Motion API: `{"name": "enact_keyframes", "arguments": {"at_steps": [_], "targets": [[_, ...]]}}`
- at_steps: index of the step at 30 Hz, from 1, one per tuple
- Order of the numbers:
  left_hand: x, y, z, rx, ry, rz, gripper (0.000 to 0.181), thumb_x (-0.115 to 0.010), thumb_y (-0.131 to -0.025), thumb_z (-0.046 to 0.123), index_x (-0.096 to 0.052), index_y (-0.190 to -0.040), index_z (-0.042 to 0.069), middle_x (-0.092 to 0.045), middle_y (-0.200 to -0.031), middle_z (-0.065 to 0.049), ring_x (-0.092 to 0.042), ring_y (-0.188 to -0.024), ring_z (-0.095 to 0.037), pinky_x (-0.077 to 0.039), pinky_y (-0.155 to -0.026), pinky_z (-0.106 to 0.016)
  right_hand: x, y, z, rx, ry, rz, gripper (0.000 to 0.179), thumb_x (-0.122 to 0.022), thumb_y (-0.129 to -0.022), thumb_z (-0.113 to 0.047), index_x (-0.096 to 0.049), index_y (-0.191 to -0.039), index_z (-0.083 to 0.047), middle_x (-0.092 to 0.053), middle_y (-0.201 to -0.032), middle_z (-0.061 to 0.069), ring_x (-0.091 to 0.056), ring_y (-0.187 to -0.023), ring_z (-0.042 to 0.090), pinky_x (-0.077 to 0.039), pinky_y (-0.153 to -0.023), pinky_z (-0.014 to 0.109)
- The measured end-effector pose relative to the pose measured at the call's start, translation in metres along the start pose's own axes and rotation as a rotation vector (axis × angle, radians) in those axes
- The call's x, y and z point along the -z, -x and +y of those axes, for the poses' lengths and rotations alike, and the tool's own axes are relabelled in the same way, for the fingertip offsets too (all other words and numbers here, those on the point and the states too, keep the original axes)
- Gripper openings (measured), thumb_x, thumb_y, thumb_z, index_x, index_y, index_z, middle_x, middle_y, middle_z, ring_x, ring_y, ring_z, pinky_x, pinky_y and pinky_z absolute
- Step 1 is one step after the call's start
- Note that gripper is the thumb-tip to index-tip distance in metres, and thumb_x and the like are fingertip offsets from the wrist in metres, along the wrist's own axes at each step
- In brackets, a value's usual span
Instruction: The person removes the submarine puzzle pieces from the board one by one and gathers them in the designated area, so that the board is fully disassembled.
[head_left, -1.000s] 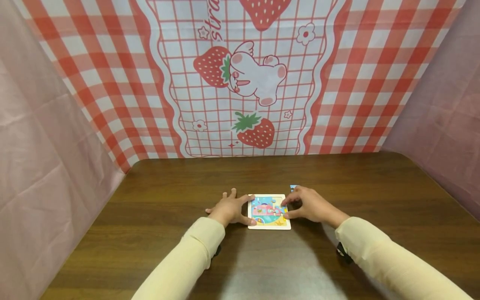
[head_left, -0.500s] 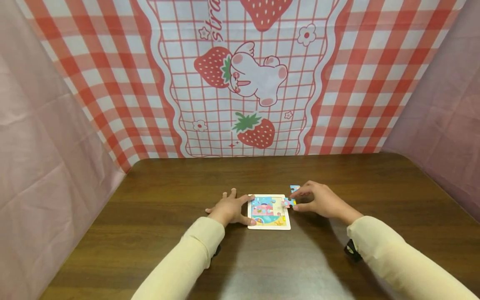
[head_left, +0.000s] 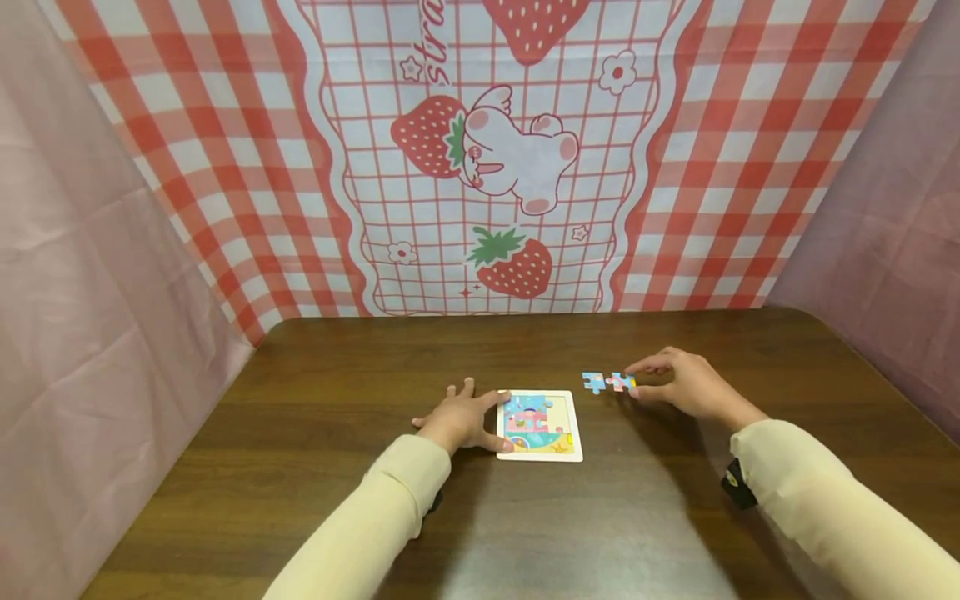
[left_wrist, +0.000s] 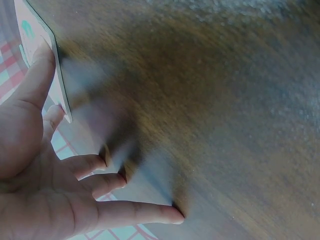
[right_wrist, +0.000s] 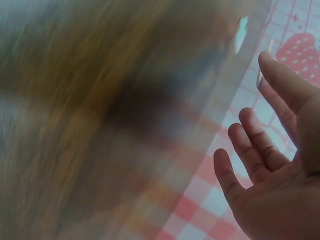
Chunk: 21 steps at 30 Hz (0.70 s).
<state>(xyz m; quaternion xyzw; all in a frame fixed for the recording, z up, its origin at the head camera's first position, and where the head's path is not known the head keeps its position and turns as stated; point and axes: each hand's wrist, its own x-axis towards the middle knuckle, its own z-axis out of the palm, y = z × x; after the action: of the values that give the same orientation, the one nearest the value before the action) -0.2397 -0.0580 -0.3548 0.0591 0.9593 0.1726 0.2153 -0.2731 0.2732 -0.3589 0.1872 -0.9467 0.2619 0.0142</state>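
Observation:
A small jigsaw puzzle board [head_left: 579, 433] with a white rim lies on the table, its sea picture partly filled and a cream gap at the upper right. My left hand [head_left: 459, 419] rests at the board's left side, thumb and index finger on the rim, other fingers spread on the table; in the left wrist view those fingers [left_wrist: 145, 212] look straight. Right of the board, my right hand [head_left: 693, 385] pinches a pink and blue puzzle piece [head_left: 621, 382] between thumb and fingertips. Another blue puzzle piece [head_left: 592, 381] lies just left of it.
The brown wooden table [head_left: 337, 375] spreads around the board. Behind it hangs a red-and-white checked cloth [head_left: 697, 208] with strawberries. Pink cloth [head_left: 97, 292] hangs on the left, and more on the right.
My right hand has lifted the pink and blue puzzle piece out of the board and carried it right and away, beside the blue piece. My left hand has stayed on the board.

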Motion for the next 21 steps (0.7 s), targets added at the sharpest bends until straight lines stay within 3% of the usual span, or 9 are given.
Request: {"name": "enact_keyframes", "arguments": {"at_steps": [9,21], "targets": [[0.000,0.001,-0.001,-0.011,0.012,0.008,0.081,-0.081,-0.084,0.047,-0.044,-0.155,0.039,-0.015,-0.169,-0.012,-0.013,-0.154,-0.039,-0.023,-0.097,-0.088,0.002,-0.003,0.017,-0.051,-0.012,-0.024,0.034,-0.082,-0.088,-0.027,-0.077,-0.114,-0.005,-0.065,-0.108,0.019,-0.064,-0.103,0.040,-0.051,-0.086,0.056],[0.001,0.001,-0.002,-0.005,0.005,0.005,0.082,-0.082,-0.083,0.049,-0.043,-0.155,0.039,-0.015,-0.169,-0.011,-0.013,-0.154,-0.038,-0.024,-0.097,-0.087,-0.004,-0.013,0.026,-0.035,-0.009,-0.024,0.033,-0.083,-0.086,-0.022,-0.077,-0.111,-0.002,-0.068,-0.101,0.016,-0.066,-0.096,0.037,-0.053,-0.083,0.052]]}}
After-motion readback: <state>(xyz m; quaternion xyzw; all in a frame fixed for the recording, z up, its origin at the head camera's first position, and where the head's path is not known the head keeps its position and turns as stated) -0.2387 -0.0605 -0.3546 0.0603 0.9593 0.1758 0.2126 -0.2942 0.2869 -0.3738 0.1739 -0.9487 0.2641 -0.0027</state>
